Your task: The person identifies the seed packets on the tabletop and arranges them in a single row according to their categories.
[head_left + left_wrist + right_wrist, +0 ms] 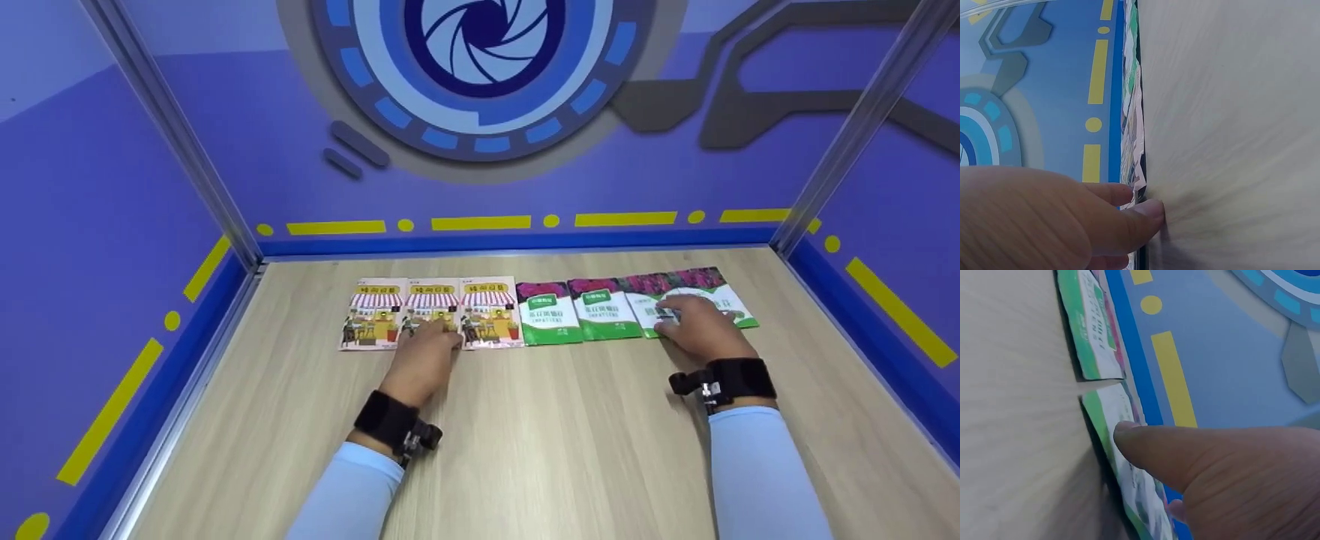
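Note:
Three pale pink seed packets with a striped-awning shop picture lie side by side at the left of a row. My left hand rests on the lower part of the middle pink packet, its thumb at the near edge by the tabletop. To their right lie two green-and-white seed packets with flower pictures. At the row's right end my right hand touches two more white-and-green packets, which lie tilted and overlapping. Its thumb lies on the face of one; the other fingers are mostly hidden.
The row lies on a light wooden table, near its back edge. A blue-purple printed panel stands behind, with side panels at left and right joined by metal corner posts. Both wrists wear black straps with small cameras.

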Demonstrator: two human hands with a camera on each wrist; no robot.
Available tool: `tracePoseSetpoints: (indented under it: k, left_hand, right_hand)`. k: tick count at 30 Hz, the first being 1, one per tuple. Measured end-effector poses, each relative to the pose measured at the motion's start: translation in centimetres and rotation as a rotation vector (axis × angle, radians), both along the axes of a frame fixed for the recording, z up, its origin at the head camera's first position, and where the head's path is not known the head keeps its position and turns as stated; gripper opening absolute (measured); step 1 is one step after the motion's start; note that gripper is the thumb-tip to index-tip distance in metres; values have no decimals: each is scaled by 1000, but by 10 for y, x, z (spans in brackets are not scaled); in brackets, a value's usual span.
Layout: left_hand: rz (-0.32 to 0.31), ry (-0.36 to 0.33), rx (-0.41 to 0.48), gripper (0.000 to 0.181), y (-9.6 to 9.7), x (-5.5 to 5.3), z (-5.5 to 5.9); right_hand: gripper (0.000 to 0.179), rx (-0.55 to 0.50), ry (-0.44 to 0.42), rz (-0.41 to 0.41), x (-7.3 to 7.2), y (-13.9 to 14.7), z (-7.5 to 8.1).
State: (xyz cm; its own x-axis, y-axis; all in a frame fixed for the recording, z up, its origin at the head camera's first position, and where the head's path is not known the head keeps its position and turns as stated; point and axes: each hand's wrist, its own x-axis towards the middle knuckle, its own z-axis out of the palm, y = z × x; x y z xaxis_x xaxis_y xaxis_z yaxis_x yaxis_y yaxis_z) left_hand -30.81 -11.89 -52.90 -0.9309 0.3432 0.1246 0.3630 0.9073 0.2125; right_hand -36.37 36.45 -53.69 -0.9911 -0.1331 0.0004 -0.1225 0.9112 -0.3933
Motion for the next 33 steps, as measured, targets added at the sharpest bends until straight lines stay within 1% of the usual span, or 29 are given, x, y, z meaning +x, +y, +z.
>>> tracePoseSetpoints:
  k: [3, 7, 11, 13, 16, 19, 21, 24, 26, 29, 33]
  left_hand:
    - [-6, -1, -21, 33, 2, 0, -1]
    - [-4, 3, -34, 31, 2, 1, -2]
    - [-3, 3, -21, 31, 2, 2, -2]
    - [0, 1, -19, 31, 2, 1, -2]
    - [0, 2, -22, 32, 2, 1, -3]
    - [-6, 5, -21, 32, 2, 0, -3]
    - [-7, 3, -17, 33, 2, 0, -3]
    - [-8, 1, -10, 34, 2, 1, -2]
    - [-7, -3, -6, 36, 2, 1, -2]
    - [-5, -9, -9, 40, 2, 1, -2]
    - [-6, -6, -33, 46, 3, 0, -1]
  right_hand:
    - [42, -1, 4, -9, 1, 0, -6]
    - [42, -14, 24, -4, 0, -2, -12]
    - [41, -18, 59, 13, -1, -3, -11]
    - [41, -4, 81, -3, -1, -2, -9]
    - [46, 11, 95, -60, 2, 1, -6]
    - [54, 25, 72, -122, 5, 5, -3]
    - [60, 28, 49, -138, 7, 7, -3]
    - [63, 19, 14, -144, 7, 7, -2]
    - [63, 19, 12, -140, 7, 8, -2]
    - [62, 24, 22, -135, 7, 8, -2]
    - [61, 55, 50, -129, 5, 7, -1]
